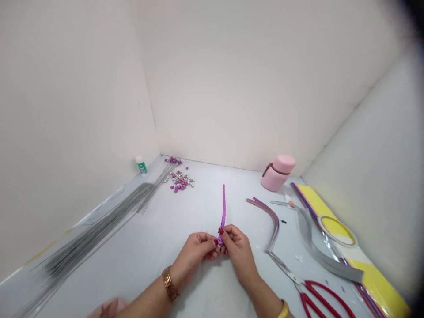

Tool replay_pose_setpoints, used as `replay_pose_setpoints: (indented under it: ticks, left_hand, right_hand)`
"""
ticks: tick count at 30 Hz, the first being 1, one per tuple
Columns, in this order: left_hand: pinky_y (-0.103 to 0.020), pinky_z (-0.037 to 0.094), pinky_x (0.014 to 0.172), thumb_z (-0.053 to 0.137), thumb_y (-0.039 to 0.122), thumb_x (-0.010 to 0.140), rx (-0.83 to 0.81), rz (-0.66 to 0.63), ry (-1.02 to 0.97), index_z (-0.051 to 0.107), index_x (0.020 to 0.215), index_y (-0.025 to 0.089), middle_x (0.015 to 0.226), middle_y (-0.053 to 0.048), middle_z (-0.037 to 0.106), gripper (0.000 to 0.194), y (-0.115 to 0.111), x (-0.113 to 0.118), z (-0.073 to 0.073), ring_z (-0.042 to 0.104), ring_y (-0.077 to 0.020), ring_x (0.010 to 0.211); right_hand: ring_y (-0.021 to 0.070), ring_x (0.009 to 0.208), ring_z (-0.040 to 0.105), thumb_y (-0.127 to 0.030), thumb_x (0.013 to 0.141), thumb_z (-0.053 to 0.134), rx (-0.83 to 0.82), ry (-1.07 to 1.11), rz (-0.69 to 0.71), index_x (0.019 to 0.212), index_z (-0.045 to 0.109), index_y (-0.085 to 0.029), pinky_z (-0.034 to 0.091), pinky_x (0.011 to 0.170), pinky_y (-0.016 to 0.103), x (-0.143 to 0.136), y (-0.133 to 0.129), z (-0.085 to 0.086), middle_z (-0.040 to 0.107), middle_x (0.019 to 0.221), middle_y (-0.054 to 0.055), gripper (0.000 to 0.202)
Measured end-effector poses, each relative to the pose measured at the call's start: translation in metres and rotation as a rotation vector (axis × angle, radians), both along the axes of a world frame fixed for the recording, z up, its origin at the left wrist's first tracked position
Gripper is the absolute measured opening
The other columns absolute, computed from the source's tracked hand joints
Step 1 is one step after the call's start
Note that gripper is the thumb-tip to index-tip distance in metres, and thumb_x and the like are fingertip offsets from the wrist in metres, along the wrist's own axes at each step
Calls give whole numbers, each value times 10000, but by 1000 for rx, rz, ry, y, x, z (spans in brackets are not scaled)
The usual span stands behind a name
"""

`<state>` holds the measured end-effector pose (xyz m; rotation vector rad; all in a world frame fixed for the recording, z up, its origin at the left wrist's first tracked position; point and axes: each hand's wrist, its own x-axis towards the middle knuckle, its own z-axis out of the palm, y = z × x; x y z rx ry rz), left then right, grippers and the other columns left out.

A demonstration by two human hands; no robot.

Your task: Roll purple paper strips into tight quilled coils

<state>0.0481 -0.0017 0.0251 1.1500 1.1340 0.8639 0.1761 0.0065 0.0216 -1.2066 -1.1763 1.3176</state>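
Observation:
A narrow purple paper strip with dark specks stands up from between my two hands, its lower end folded into a small knot-like shape. My left hand pinches that folded end from the left, thumb and fingertips closed. From the other side my right hand grips the strip just above the fold between thumb and fingers. Fingertips of both hands nearly meet and partly hide the fold. Small folded purple and silver paper stars lie in a loose heap beyond my left hand.
Thin grey wires stretch along the left. A glue stick and pink flask stand at the back. At right lie paper strips, red-handled scissors, a grey strip, a tape roll and a yellow sheet pack.

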Motion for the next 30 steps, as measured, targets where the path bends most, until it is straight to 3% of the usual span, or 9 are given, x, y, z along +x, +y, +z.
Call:
replay_pose_setpoints:
  ticks: [4,9,18,24,30]
  left_hand:
    - [-231,441,586,536,233,727,41,55,-11,632,760,104,674,-67,651,164,-3,2,5,581,-138,619]
    - [-253,413,679,520,226,742,246,109,181,671,734,187,723,-32,655,156,-11,0,14,561,-160,693]
    - [-225,433,532,504,200,715,13,63,8,617,694,101,580,-35,620,152,1,1,3,554,-120,525]
    - [-228,422,596,519,202,724,56,110,-31,610,675,127,614,-19,616,128,-3,0,8,556,-125,594]
    - [-242,432,594,539,261,732,41,84,-66,612,724,117,642,-36,622,161,-2,-2,6,557,-136,598]
  right_hand:
    - [97,399,442,-452,737,549,1,-8,-13,637,501,-177,326,388,200,0,0,-1,482,465,-43,298]
    - [104,426,431,-404,754,547,36,-45,-18,634,510,-184,330,420,210,1,-2,0,465,481,-47,253]
    - [128,529,469,-331,779,539,102,-132,-8,663,532,-193,371,523,232,3,-4,-1,507,549,-26,180]
    - [103,382,444,-434,801,467,9,-121,70,580,461,-190,341,394,211,0,-1,-7,498,450,-37,329]
    - [95,390,427,-451,793,474,18,-135,23,569,435,-194,333,407,201,-1,-2,-5,464,441,-56,343]
